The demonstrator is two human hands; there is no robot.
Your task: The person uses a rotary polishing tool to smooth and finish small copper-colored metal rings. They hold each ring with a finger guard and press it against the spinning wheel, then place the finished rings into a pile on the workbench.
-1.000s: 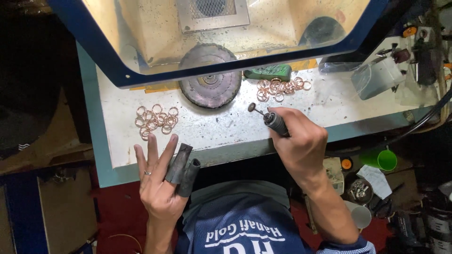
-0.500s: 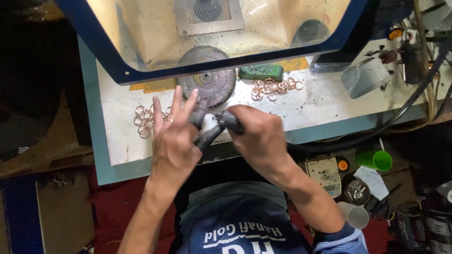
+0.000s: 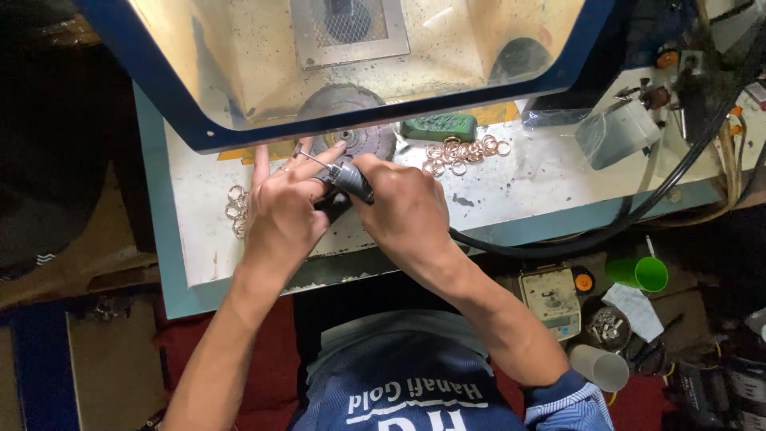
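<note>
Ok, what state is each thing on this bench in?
Right hand: gripping the rotary tool.
Left hand: closed at the tool's tip.
Rings: loose pile beside the green block.
Rings on left: loose, partly hidden.
Green cup: lying on its side.

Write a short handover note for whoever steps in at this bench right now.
Left hand: raised at the work point, fingers spread, pinching something too small to make out.
Right hand: gripping the grey pen-shaped rotary handpiece, tip aimed at the left fingers.
Small pinkish metal rings lie left of the hands; a second pile of rings sits to the right, near the green compound bar. The round grey disc is behind the hands.
Which pile is finished cannot be told.
</note>
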